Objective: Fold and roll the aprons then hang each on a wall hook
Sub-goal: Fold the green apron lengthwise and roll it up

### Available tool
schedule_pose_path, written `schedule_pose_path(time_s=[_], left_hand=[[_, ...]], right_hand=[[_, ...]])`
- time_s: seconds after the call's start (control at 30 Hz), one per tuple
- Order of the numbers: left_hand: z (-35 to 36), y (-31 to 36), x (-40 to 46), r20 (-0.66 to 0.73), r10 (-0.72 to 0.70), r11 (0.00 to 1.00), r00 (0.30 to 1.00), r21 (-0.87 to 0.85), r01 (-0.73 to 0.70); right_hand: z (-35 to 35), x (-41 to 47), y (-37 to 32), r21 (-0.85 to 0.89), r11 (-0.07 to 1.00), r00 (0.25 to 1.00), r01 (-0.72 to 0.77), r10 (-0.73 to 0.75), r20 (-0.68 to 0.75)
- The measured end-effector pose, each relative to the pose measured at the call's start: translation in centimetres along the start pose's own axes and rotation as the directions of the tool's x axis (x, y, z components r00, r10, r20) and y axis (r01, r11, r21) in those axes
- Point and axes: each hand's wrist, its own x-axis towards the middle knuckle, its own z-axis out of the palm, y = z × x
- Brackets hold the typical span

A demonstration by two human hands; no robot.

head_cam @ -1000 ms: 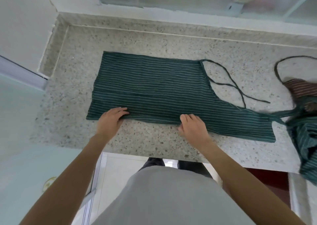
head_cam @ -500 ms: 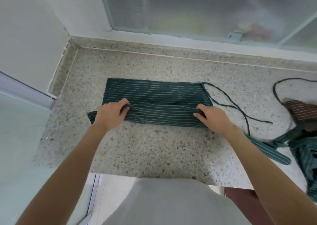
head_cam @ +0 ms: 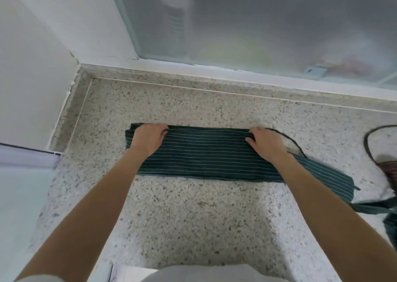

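Observation:
A dark green apron with thin white stripes (head_cam: 206, 155) lies folded into a long narrow band across the speckled stone counter (head_cam: 193, 217). My left hand (head_cam: 148, 141) grips its far edge at the left end, fingers curled over the fold. My right hand (head_cam: 265, 143) holds the same far edge near the right end. The apron's bib end (head_cam: 326, 174) sticks out to the right past my right forearm, and a dark tie string (head_cam: 294, 144) loops out beside my right hand.
A second green striped apron (head_cam: 388, 215) and a brown striped one (head_cam: 390, 168) with a dark strap loop lie bunched at the counter's right edge. A frosted window (head_cam: 257, 24) runs along the back. A white wall (head_cam: 32, 67) closes the left side.
Both hands lifted the apron's near edge and carried it away from me onto the far edge, halving the cloth into a narrow band. The camera tilted forward toward the window.

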Motion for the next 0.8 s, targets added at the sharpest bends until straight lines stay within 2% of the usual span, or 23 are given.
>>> schedule_pose_path(time_s=[0.2, 0.27, 0.4, 0.5, 0.57, 0.63, 0.73, 0.8], left_hand=[[0.8, -1.4, 0.0, -0.092, 0.089, 0.989, 0.992, -0.112, -0.099], [0.9, -1.8, 0.2, -0.105, 0.153, 0.984, 0.983, -0.080, -0.161], [0.9, -2.9, 0.7, -0.148, 0.117, 0.993, 0.982, 0.050, -0.110], [1.2, -3.3, 0.8, -0.222, 0.187, 0.976, 0.957, 0.149, -0.157], [1.7, -3.4, 0.7, -0.233, 0.202, 0.974, 0.951, 0.147, -0.171], [1.9, -3.9, 0.2, -0.203, 0.178, 0.978, 0.963, 0.145, -0.150], [1.9, -4.8, -0.7, -0.177, 0.059, 0.993, 0.982, 0.108, -0.040], [1.8, -5.5, -1.1, -0.204, -0.051, 0.999, 0.978, -0.002, 0.052]], right_hand=[[0.8, 1.1, -1.2, -0.123, 0.989, 0.994, -0.082, 0.072, -0.079], [0.9, 1.2, -1.4, -0.150, 0.984, 0.993, -0.096, 0.084, -0.085], [0.9, 1.0, -1.2, -0.102, 0.988, 0.988, -0.120, 0.109, -0.110], [1.0, 1.0, -1.1, -0.090, 0.989, 0.987, -0.114, 0.102, -0.122], [1.1, 1.0, -1.2, -0.107, 0.987, 0.986, -0.121, 0.107, -0.127], [1.3, 1.1, -1.2, -0.112, 0.985, 0.984, -0.129, 0.114, -0.135], [1.5, 1.1, -1.0, -0.120, 0.982, 0.981, -0.146, 0.129, -0.144], [1.5, 1.1, -1.3, -0.132, 0.980, 0.981, -0.151, 0.132, -0.145]])
